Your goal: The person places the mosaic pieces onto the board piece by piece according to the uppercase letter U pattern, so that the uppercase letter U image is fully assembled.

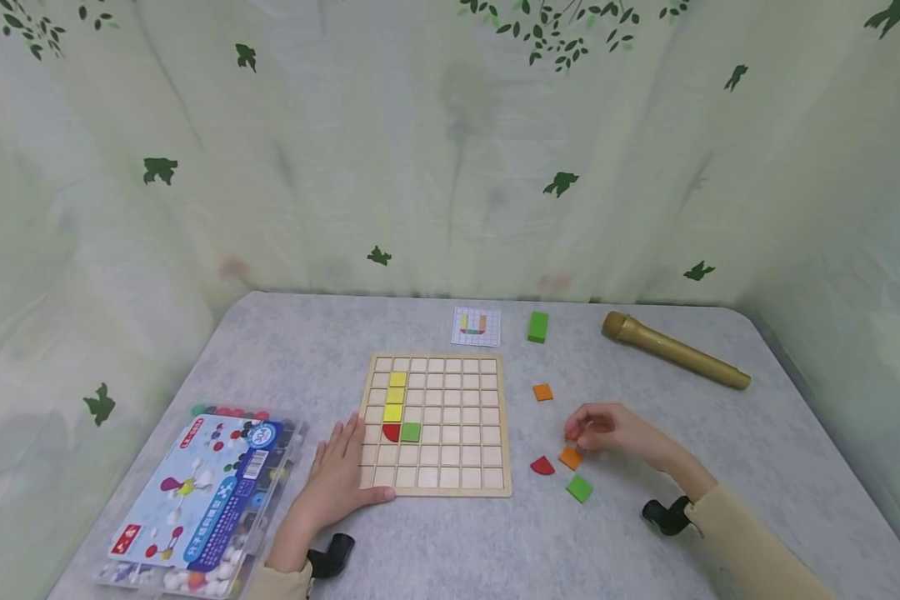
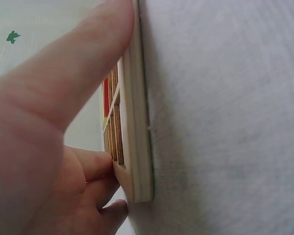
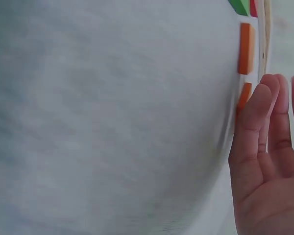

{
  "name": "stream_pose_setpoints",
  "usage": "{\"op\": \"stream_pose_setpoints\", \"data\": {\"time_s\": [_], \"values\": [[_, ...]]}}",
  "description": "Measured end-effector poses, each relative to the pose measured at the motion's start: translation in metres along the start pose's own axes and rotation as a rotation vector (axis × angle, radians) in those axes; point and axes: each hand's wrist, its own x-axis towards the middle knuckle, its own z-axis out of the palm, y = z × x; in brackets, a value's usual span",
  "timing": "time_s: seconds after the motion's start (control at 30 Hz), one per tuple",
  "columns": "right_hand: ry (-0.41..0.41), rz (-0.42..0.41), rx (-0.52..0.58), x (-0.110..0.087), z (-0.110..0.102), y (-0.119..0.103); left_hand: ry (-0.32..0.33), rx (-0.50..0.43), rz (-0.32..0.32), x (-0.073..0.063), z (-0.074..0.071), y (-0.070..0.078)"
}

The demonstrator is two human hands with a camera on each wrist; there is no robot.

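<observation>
A wooden grid board [image 1: 507, 425] lies mid-table, bearing a column of yellow square tiles [image 1: 395, 396], a red quarter-circle tile [image 1: 392, 432] and a green square tile [image 1: 410, 432]. My left hand [image 1: 335, 479] rests along the board's left edge, fingers straight, its thumb at the near edge. To the right of the board, my right hand [image 1: 607, 433] pinches an orange square tile [image 1: 572, 436] between thumb and fingertips, which hide most of it. Close below lie another orange tile [image 1: 570, 457], a green tile [image 1: 580, 488] and a red quarter-circle [image 1: 543, 466].
One more orange tile [image 1: 543, 392] lies near the board's right edge. Behind are a small pattern card [image 1: 476, 327] and a green block [image 1: 537, 327]. A gold microphone-shaped stick [image 1: 675, 350] lies back right. A clear plastic case of molecule-model pieces [image 1: 195, 492] occupies the left side.
</observation>
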Motion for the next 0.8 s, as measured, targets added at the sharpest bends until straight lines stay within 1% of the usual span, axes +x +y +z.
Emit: {"op": "stream_pose_setpoints", "data": {"time_s": [0.1, 0.2, 0.3, 0.4, 0.57, 0.67, 0.8], "values": [[-0.027, 0.014, 0.006, -0.006, 0.004, 0.003, 0.001, -0.001, 0.001, 0.000, 0.000, 0.000], [-0.071, 0.010, 0.003, -0.011, 0.008, 0.005, 0.003, -0.004, 0.007, 0.000, 0.000, 0.000], [-0.116, -0.024, -0.006, -0.016, 0.011, 0.005, 0.006, -0.010, 0.014, 0.000, 0.000, 0.000], [-0.138, -0.050, -0.033, -0.019, 0.014, 0.005, 0.012, -0.017, 0.021, -0.001, 0.000, 0.000], [-0.111, -0.040, -0.103, -0.023, 0.020, 0.002, 0.016, -0.022, 0.029, -0.001, 0.000, 0.000], [-0.083, -0.034, -0.172, -0.023, 0.024, 0.000, 0.011, -0.019, 0.025, -0.001, 0.001, -0.001], [-0.064, -0.081, -0.265, -0.024, 0.029, 0.000, 0.008, -0.010, 0.020, 0.000, 0.001, -0.002]]}}
